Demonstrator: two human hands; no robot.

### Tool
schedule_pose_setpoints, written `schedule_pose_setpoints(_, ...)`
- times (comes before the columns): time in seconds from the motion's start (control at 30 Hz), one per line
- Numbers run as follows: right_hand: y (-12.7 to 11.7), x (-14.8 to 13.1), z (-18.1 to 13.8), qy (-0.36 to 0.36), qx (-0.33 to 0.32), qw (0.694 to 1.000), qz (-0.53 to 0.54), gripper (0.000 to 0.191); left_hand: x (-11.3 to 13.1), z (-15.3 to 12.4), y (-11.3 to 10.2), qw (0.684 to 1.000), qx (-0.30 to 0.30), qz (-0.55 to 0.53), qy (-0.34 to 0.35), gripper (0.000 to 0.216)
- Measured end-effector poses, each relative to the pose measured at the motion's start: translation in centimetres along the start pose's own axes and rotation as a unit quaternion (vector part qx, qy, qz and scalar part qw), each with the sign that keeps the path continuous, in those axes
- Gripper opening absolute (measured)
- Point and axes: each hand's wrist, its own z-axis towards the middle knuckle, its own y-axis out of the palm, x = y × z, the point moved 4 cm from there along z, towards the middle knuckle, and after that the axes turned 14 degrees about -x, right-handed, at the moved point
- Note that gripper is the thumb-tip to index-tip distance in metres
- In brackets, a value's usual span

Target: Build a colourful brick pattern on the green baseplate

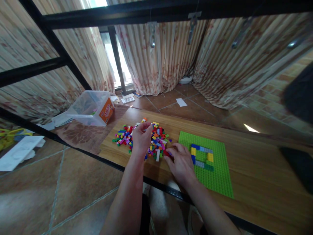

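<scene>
A pile of small coloured building bricks lies on the wooden table. My left hand is over the middle of the pile, its fingers curled together; whatever is between them is hidden. At the pile's right edge, my right hand has thumb and fingers closed around a red brick. Just right of that hand lies a green studded baseplate. On it, blue, yellow, grey-blue and dark green bricks form a rectangular outline, open in the middle.
The long wooden table has a black metal edge, and a dark flat object rests at its right end. A clear plastic box with an orange label stands beyond the left end. Black bars cross overhead, with clips hanging down.
</scene>
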Motion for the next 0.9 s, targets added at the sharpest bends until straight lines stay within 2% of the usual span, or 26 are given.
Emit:
schedule_pose_setpoints(0.3, 0.1, 0.0, 0.8, 0.008, 0.010, 0.999, 0.037, 0.011, 0.1, -0.2, 0.7, 1.000, -0.020, 0.011, -0.010, 0.021)
schedule_pose_setpoints(0.47, -1.0, 0.8, 0.8, 0.013, 0.040, 0.997, 0.072, 0.016, 0.1, -0.3, 1.2, 0.999, -0.034, 0.028, -0.010, 0.025)
schedule_pose_setpoints(0.6, -2.2, 2.2, 0.7, 0.038, 0.041, 0.988, 0.145, 0.022, -0.2, -0.4, 2.0, 0.998, -0.055, 0.035, 0.001, 0.021)
schedule_pose_setpoints(0.73, -3.5, 4.0, 0.3, 0.064, 0.057, 0.961, 0.261, 0.027, -0.5, -1.0, 4.0, 0.990, -0.111, 0.085, 0.004, 0.018)
schedule_pose_setpoints(0.9, -4.5, 5.8, -0.1, 0.090, 0.071, 0.913, 0.392, 0.029, -0.4, -2.8, 7.7, 0.964, -0.238, 0.114, 0.018, 0.017)
